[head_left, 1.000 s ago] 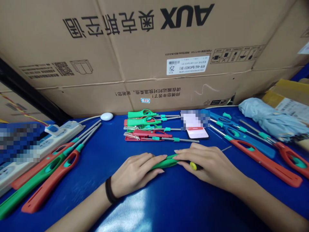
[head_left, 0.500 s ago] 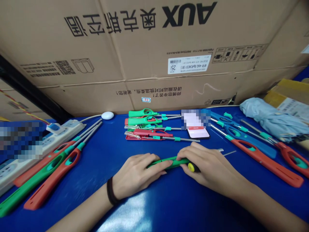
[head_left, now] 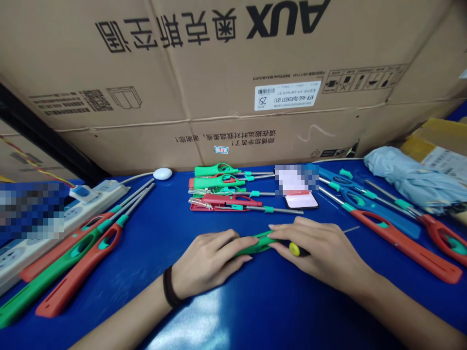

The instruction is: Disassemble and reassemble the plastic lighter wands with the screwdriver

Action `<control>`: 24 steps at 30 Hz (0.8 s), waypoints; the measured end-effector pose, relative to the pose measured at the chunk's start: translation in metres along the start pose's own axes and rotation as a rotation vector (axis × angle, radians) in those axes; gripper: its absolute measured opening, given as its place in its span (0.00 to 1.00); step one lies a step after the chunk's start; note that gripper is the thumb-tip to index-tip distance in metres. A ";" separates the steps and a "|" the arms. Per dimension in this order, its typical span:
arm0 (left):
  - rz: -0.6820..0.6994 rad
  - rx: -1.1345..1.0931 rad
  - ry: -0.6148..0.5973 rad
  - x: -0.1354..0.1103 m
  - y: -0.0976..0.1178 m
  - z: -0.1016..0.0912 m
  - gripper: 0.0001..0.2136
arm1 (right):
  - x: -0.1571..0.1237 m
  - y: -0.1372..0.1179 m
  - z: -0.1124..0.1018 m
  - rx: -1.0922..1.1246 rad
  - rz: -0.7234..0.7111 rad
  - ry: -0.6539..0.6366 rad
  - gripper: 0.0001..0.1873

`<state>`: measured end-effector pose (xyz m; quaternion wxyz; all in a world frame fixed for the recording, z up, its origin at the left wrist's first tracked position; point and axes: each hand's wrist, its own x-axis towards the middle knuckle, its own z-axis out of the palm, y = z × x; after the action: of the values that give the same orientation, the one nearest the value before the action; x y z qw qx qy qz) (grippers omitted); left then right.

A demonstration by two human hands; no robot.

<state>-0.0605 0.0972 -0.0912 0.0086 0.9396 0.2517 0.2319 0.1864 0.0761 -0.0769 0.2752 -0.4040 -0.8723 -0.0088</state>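
Low over the blue table, my left hand [head_left: 211, 257] is closed around one end of a green stick lighter [head_left: 260, 244], its fingers along the casing. My right hand [head_left: 314, 248] pinches the other end between fingertips and thumb. Tucked in that same palm is a screwdriver [head_left: 295, 249] with a yellow-ended dark handle; its thin shaft sticks out beyond the knuckles. The lighter's far end is hidden behind my right hand. Beyond my hands lie several opened green and red lighters [head_left: 233, 200], some with inner parts showing.
On the left are red and green lighters [head_left: 78, 272] beside a white power strip [head_left: 105, 192]. To the right lie red lighters [head_left: 404, 245], blue lighters [head_left: 386, 211] and a light-blue cloth bundle [head_left: 412, 177]. A phone [head_left: 302, 201] lies ahead, before a large cardboard box [head_left: 219, 107].
The green lighter has turned slightly in my hands, with more of its side facing me. The metal end that stuck out past my right hand is now hidden.
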 end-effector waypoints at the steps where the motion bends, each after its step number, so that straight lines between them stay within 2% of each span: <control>1: -0.003 -0.003 0.000 0.000 0.000 0.000 0.13 | 0.000 0.001 0.001 0.004 -0.005 0.013 0.08; 7: -0.001 -0.002 0.011 0.000 0.000 0.000 0.13 | 0.002 0.002 0.003 0.013 -0.082 0.120 0.07; 11: -0.006 -0.013 0.010 -0.001 0.000 0.000 0.13 | 0.002 0.001 0.003 -0.021 -0.111 0.145 0.06; 21: 0.059 0.086 0.044 -0.001 0.001 0.001 0.13 | 0.005 -0.005 -0.002 0.001 -0.024 -0.029 0.05; 24: 0.040 0.098 0.055 -0.001 0.001 0.001 0.15 | 0.005 -0.003 -0.001 0.063 0.004 -0.076 0.05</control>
<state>-0.0604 0.0959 -0.0926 -0.0490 0.9369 0.2442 0.2452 0.1821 0.0773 -0.0732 0.2546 -0.3971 -0.8811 0.0344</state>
